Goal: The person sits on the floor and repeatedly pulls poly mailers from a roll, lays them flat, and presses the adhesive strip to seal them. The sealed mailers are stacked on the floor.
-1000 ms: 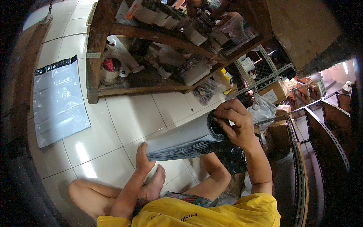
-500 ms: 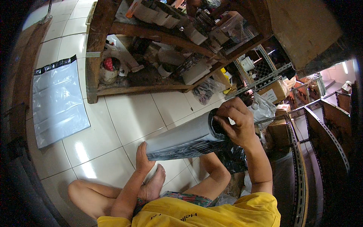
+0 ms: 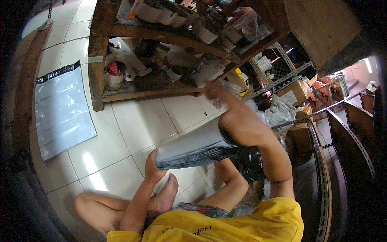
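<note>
A thick bundle of grey plastic mailing bags [image 3: 189, 147], black along its layered edge, is held in front of me above my legs. My left hand [image 3: 154, 168] grips the bundle at its left end, thumb on the upper face and the other fingers hidden beneath. Over the bundle's right end is my right hand [image 3: 238, 119], its fingers pointing up and away toward the shelf. Motion smears those fingers, so whether they hold anything does not show. A grey mailing bag [image 3: 64, 111] with a black strip along its far edge lies flat on the floor at the left.
A wooden shelf [image 3: 149, 90] with tins, tape rolls and clutter stands ahead on white tiles [image 3: 135, 121]. Metal racking [image 3: 322, 177] rises close on my right. A cardboard box [image 3: 294, 94] and a white plastic bag [image 3: 279, 111] sit beyond it. My bent legs are below the bundle.
My right hand has swung from a pinch at the bundle's right end to fingers pointing up and forward, now blurred. My left hand and the bundle have barely moved.
</note>
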`<action>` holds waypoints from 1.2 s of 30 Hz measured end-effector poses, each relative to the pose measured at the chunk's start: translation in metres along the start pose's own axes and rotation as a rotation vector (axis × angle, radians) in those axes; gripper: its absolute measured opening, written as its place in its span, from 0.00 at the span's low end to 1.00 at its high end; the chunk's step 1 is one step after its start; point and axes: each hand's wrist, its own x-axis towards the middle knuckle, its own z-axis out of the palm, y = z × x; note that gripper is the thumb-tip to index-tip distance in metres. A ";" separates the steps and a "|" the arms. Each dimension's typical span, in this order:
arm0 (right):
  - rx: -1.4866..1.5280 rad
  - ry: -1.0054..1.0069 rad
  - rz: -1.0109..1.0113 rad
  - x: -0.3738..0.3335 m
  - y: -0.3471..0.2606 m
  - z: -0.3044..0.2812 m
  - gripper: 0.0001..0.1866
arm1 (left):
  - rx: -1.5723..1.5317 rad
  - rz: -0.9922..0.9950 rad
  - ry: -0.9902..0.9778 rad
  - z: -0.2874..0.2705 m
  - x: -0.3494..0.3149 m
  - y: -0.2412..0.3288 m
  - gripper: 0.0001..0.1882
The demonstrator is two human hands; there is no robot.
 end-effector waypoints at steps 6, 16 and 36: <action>-0.084 0.036 -0.199 0.000 -0.003 -0.012 0.35 | -0.038 0.017 -0.018 0.002 0.001 -0.006 0.50; -0.071 0.019 -0.248 -0.005 0.011 0.000 0.49 | -0.084 -0.017 -0.095 -0.003 0.009 -0.006 0.47; -0.055 0.012 -0.394 -0.006 0.021 0.013 0.33 | -0.044 -0.101 -0.201 -0.010 0.009 -0.006 0.48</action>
